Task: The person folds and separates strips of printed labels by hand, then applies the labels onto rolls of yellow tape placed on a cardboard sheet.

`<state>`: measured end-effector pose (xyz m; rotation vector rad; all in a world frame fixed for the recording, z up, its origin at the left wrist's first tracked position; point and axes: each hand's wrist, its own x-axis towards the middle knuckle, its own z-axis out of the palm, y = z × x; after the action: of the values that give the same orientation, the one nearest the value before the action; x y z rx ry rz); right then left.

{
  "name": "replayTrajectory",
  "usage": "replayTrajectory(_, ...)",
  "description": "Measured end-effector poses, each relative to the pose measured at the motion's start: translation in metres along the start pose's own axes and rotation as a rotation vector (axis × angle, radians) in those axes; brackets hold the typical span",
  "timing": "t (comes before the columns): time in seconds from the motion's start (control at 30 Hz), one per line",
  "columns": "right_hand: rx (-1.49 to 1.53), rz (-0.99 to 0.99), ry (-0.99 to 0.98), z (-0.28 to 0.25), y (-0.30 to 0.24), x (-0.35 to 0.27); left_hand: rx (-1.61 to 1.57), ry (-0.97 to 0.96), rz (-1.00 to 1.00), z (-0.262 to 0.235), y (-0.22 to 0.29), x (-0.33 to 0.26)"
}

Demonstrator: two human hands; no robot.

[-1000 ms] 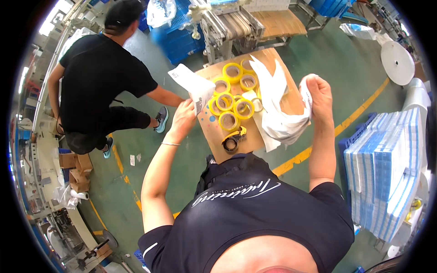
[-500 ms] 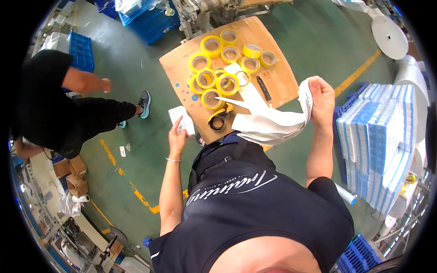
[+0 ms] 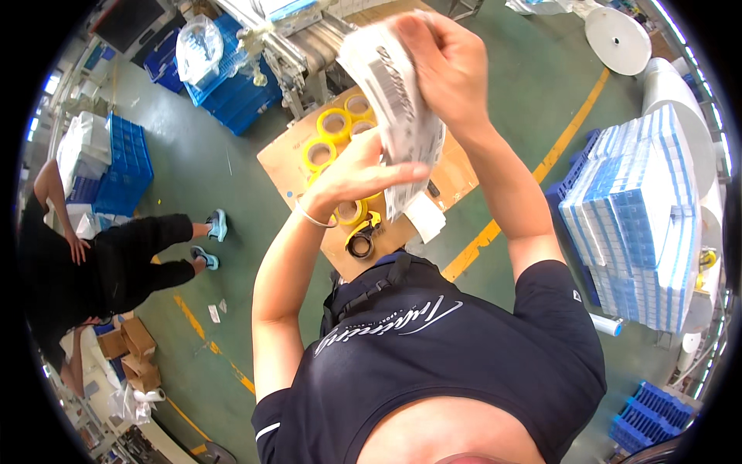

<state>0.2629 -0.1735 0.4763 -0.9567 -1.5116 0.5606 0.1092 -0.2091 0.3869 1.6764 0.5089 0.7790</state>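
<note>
Raised above the cardboard-topped table, a folded strip of white printed labels (image 3: 392, 97) hangs from my right hand (image 3: 450, 68), which grips its upper end. My left hand (image 3: 359, 179) is closed around the strip lower down, thumb across its front; its other fingers are mostly hidden, and the labels are slightly blurred. Beneath my hands lie several yellow tape rolls (image 3: 334, 124), partly covered by my arms and the strip. A tape dispenser (image 3: 363, 237) with a dark roll sits at the near edge. To its right rests a piece of white paper (image 3: 424, 217).
The cardboard sheet (image 3: 290, 158) covers the table, with a machine (image 3: 309, 58) behind it. Blue crates (image 3: 239, 97) stand far left. On the right is a tall stack of blue-and-white packs (image 3: 630, 216). A co-worker in black (image 3: 108, 263) stands at left.
Both hands have risen and come together over the table, the label strip now between them. The loose end has left the table's near side. The co-worker has shifted stance.
</note>
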Motion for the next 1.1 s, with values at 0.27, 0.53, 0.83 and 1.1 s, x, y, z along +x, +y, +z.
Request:
replayTrajectory(0.27, -0.055, 0.158, -0.034, 0.019, -0.024, 0.085, -0.09, 0.542, -0.034, -0.032, 0.038, 0.055)
replayTrajectory(0.53, 0.907, 0.264, -0.704, 0.019, -0.005, 0.137, -0.342, 0.55, -0.028, -0.093, 0.088, 0.07)
replayTrajectory(0.83, 0.292, 0.195, -0.533, 0.06, 0.013, 0.109, -0.466, 0.698, -0.045, -0.13, 0.081, 0.063)
replayTrajectory(1.1, 0.059, -0.185, -0.192, 0.076, 0.019, 0.091, -0.34, 0.803, 0.07, -0.108, 0.098, 0.06)
